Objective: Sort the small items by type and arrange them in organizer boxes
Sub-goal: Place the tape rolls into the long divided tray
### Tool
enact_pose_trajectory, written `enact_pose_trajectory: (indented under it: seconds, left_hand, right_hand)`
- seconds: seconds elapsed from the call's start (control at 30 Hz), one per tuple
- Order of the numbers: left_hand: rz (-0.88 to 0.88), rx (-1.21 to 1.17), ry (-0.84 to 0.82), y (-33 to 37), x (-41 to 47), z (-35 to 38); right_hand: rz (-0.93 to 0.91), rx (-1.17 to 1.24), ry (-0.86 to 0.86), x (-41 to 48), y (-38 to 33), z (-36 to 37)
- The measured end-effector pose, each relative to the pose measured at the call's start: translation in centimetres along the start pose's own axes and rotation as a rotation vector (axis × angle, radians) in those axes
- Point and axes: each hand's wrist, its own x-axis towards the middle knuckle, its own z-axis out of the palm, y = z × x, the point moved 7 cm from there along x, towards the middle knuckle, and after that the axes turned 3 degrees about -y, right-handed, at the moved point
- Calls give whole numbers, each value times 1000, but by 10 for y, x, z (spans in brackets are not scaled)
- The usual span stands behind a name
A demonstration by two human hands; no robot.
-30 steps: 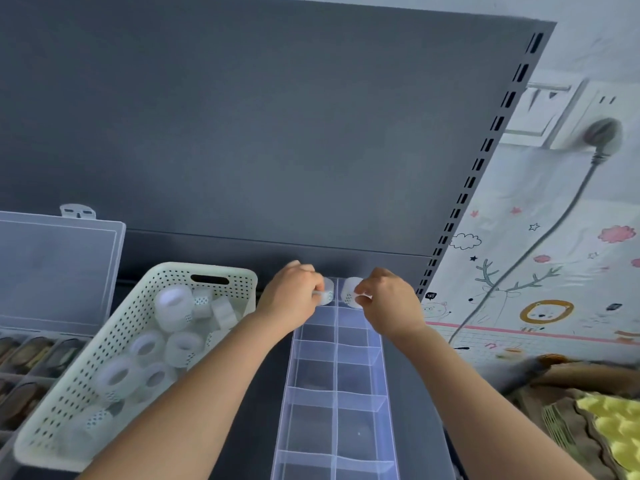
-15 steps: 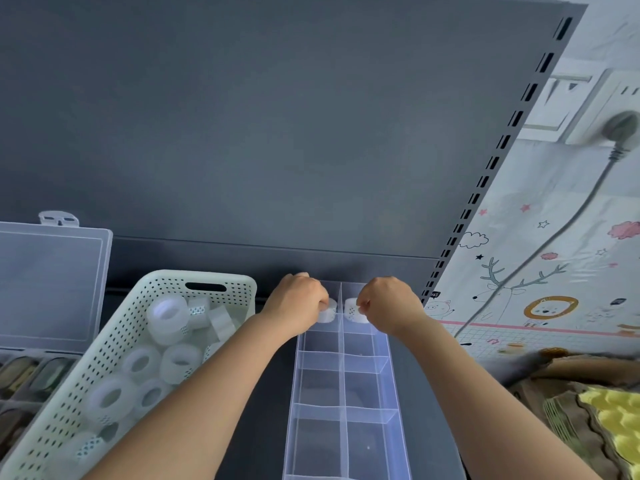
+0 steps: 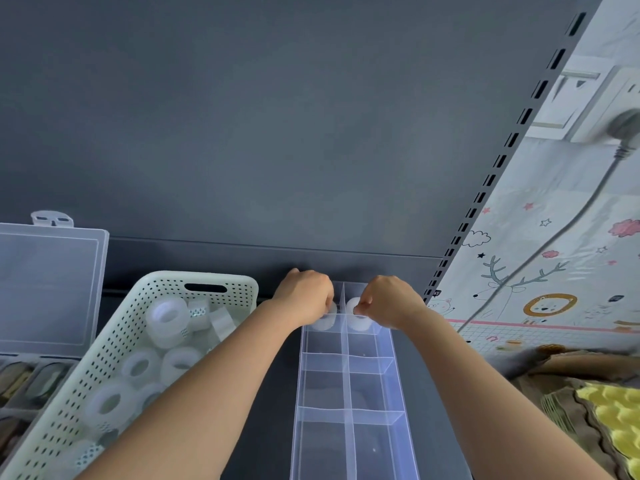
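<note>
Whereas a second ago they were hovering at the rim, the left tape roll (image 3: 322, 322) and the right tape roll (image 3: 360, 322) are now sinking into the farthest pair of cells of the clear organizer box (image 3: 390, 355), side by side across the divider. The left hand (image 3: 304, 299) is pinching the one and the right hand (image 3: 389, 301) the other, fingers curled on each, not yet letting go. These two seem nearly placed, while many other rolls (image 3: 166, 317) are waiting in the white basket (image 3: 173, 277), so the sorting is only beginning
</note>
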Motion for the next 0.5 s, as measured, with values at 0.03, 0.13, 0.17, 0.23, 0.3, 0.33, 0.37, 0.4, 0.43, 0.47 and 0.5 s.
enact_pose_trajectory:
  seconds: [0.03, 0.13, 0.17, 0.23, 0.3, 0.33, 0.37, 0.4, 0.43, 0.47, 0.5]
  left_hand:
    - [4, -9, -2, -1, -1, 2]
    - [19, -65, 54, -7, -3, 2]
    - [36, -83, 89, -7, -7, -1]
    - [82, -120, 167, -6, -20, -12]
    - [101, -138, 274, -9, -39, -27]
    - [91, -130, 323, -14, -50, -35]
    - [68, -113, 362, -21, -62, -42]
    - [33, -94, 395, -31, -75, -49]
    - [-13, -73, 429, -43, -88, -54]
    - [-66, -48, 469, -56, -102, -60]
    - [-128, -13, 504, -71, -116, -65]
  right_hand:
    - [5, -2, 4, 0, 0, 1]
    - [32, 17, 60, -4, 2, -2]
    - [29, 20, 84, -5, 0, -3]
    - [6, 21, 144, -11, -6, -7]
    - [-46, 33, 245, -18, -19, -12]
    - [-90, 33, 299, -24, -29, -15]
    - [-147, 32, 353, -30, -41, -19]
    - [-215, 38, 403, -37, -55, -22]
    - [-287, 62, 438, -45, -71, -24]
    - [-361, 99, 453, -53, -87, -25]
    - [-425, 133, 446, -59, -103, -23]
